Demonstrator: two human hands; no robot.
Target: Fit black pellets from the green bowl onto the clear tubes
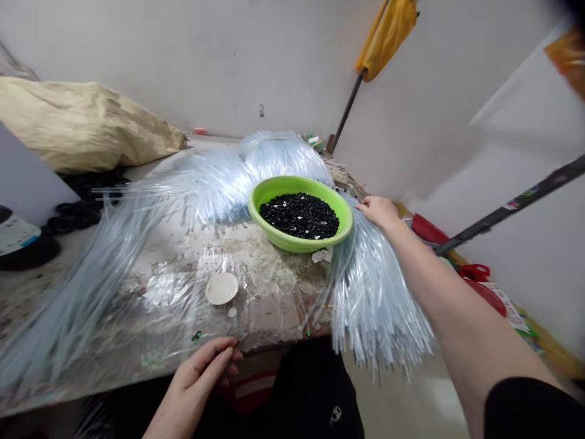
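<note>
My left hand (205, 372) is at the table's front edge, thumb and forefinger pressed together; whatever lies between them is too small to make out. Reaching past the green bowl (299, 247), my right hand (379, 212) has its fingertips closed at the upper end of a bundle of clear plastic tubes (375, 286). Whether it grips a tube there is not plain. That bundle hangs over the table's edge. Small black pieces (299, 216) fill much of the bowl, with a few white bits among them. A small white dish (222, 288) lies nearer my left hand.
More clear tubes (283, 155) are piled behind the bowl, and loose ones (91, 274) spread along the left. A beige sack (86, 125) and a dark labelled bottle (22, 241) stand at left. Red-handled scissors (475, 271) and a dark pole (512, 204) are at right.
</note>
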